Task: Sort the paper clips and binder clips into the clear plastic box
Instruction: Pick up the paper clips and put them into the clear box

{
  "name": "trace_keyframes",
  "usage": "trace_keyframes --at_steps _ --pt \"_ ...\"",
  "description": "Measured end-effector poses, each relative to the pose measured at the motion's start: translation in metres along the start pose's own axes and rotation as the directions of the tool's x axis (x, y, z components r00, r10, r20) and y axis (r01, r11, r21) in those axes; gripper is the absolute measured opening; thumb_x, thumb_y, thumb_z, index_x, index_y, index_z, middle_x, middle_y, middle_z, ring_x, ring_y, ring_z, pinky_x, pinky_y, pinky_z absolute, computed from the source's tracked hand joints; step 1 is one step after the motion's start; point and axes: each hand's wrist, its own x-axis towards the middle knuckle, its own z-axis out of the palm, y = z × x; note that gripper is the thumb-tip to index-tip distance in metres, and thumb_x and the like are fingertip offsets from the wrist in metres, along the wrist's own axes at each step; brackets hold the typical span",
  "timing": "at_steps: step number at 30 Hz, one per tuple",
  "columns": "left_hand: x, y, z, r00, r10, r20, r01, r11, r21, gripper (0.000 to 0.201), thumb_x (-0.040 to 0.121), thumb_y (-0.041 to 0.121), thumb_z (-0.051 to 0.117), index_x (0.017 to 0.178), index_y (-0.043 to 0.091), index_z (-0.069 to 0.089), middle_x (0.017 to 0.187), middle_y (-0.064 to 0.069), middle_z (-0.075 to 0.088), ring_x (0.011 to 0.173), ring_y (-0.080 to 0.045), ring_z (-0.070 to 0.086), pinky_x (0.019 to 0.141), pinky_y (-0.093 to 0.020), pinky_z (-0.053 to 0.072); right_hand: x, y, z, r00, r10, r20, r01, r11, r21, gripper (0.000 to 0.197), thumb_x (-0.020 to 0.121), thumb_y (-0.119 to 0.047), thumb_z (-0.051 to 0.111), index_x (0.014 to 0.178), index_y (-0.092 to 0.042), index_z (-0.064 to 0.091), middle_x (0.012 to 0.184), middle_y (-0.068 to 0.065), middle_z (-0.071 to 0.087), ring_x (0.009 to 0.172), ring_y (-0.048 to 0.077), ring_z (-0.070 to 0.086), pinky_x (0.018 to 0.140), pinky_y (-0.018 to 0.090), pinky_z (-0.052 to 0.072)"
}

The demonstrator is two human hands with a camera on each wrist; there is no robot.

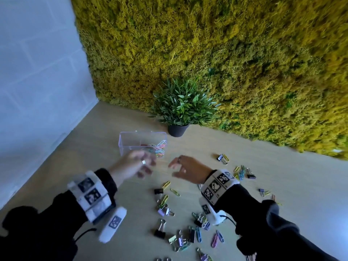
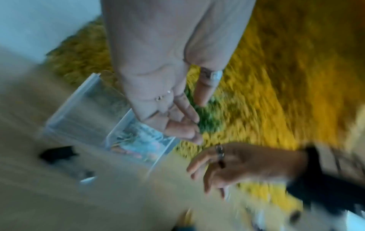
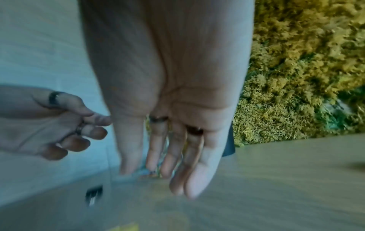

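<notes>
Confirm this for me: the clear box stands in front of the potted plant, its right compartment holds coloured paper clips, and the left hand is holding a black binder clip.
Wrong on the last point only. The left hand holds nothing; the left wrist view shows its fingers empty. The clear box does stand before the potted plant, with coloured paper clips in its right compartment.

You are looking down at a light wood-grain desk that runs into a corner. Along its far edge rises a wall covered in yellow-green moss, rough and clumpy, with a few darker green patches. On your left the moss meets a plain pale wall with faint block lines. A small leafy green plant in a dark round pot stands upright on the desk, right against the foot of the moss wall. The wrist views show you the same moss and pale wall, blurred.
</notes>
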Motion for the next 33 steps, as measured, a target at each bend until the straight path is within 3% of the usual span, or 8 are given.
trace_keyframes --at_steps 2,5,7,12,15,22,28,33 --pt "0.000 -0.026 0.012 0.988 0.059 0.143 -0.116 0.895 0.432 0.025 0.088 0.000 0.050 0.076 0.021 0.055 0.073 0.006 0.056 0.054 -0.002 0.055 0.047 -0.011 0.036 -0.005 0.007 0.018 0.985 0.007 0.175 0.026 0.983 -0.183 0.053 0.084 -0.012 0.062 0.134 -0.008 0.044 0.132 0.016 0.044 0.112 0.027 0.050 0.097 0.027 0.035" --pt "0.002 -0.045 0.029 0.972 0.050 0.228 -0.214 0.582 0.785 0.021 0.081 0.015 0.063 0.100 0.021 0.059 0.089 0.007 0.056 0.077 -0.009 0.046 0.065 -0.019 0.033 -0.005 0.007 0.032 0.986 0.004 0.168 0.050 0.947 -0.319 0.057 0.081 -0.018 0.067 0.133 -0.010 0.046 0.136 0.014 0.038 0.123 0.031 0.041 0.105 0.034 0.031" --pt "0.005 -0.051 0.039 0.972 0.056 0.229 -0.222 0.543 0.810 0.031 0.081 0.018 0.064 0.111 0.015 0.058 0.098 0.000 0.058 0.082 -0.010 0.045 0.069 -0.018 0.031 -0.009 0.005 0.034 0.991 -0.004 0.136 0.040 0.963 -0.266 0.047 0.080 -0.016 0.067 0.125 -0.013 0.054 0.130 0.012 0.043 0.118 0.028 0.045 0.099 0.032 0.034" --pt "0.005 -0.061 0.041 0.987 0.119 0.108 -0.159 0.621 0.767 0.021 0.083 0.009 0.059 0.104 0.008 0.064 0.073 0.012 0.048 0.069 -0.006 0.049 0.057 -0.010 0.032 -0.029 0.001 0.035 0.994 -0.027 0.104 0.050 0.973 -0.227 0.037 0.085 -0.006 0.056 0.121 -0.014 0.058 0.120 0.010 0.052 0.105 0.025 0.054 0.084 0.028 0.039" --pt "-0.002 -0.063 0.036 0.977 0.211 0.016 -0.134 0.561 0.817 0.023 0.083 0.009 0.054 0.103 0.015 0.063 0.098 0.004 0.055 0.101 -0.016 0.054 0.082 -0.023 0.035 -0.042 0.002 0.036 0.995 -0.024 0.094 0.042 0.981 -0.187 0.036 0.087 -0.012 0.056 0.123 -0.015 0.055 0.114 0.011 0.056 0.102 0.024 0.056 0.079 0.024 0.036" --pt "-0.014 -0.056 0.054 0.982 0.178 0.069 -0.147 0.468 0.871 0.031 0.084 0.022 0.061 0.115 0.022 0.058 0.129 -0.002 0.049 0.128 -0.023 0.039 0.105 -0.033 0.027 -0.031 -0.003 0.043 0.995 0.055 0.082 -0.038 0.978 -0.203 0.025 0.079 -0.015 0.069 0.103 -0.008 0.065 0.105 0.011 0.063 0.097 0.025 0.060 0.088 0.031 0.047" --pt "0.002 -0.058 0.048 0.958 0.242 0.155 -0.253 0.452 0.856 0.030 0.087 -0.005 0.045 0.111 0.003 0.061 0.108 -0.008 0.060 0.106 -0.024 0.056 0.070 -0.014 0.035 -0.034 0.001 0.055 0.981 0.181 0.064 -0.159 0.953 -0.256 0.024 0.089 -0.014 0.050 0.107 -0.003 0.063 0.112 0.019 0.062 0.104 0.031 0.060 0.089 0.034 0.049" --pt "0.000 -0.053 0.047 0.948 0.187 0.257 -0.299 0.254 0.920 0.026 0.089 0.004 0.043 0.112 0.011 0.053 0.101 -0.003 0.065 0.104 -0.020 0.054 0.084 -0.028 0.037 -0.040 -0.003 0.061 0.973 0.208 0.104 -0.172 0.944 -0.282 0.031 0.093 -0.010 0.042 0.121 0.001 0.051 0.128 0.023 0.048 0.114 0.033 0.052 0.088 0.034 0.042"
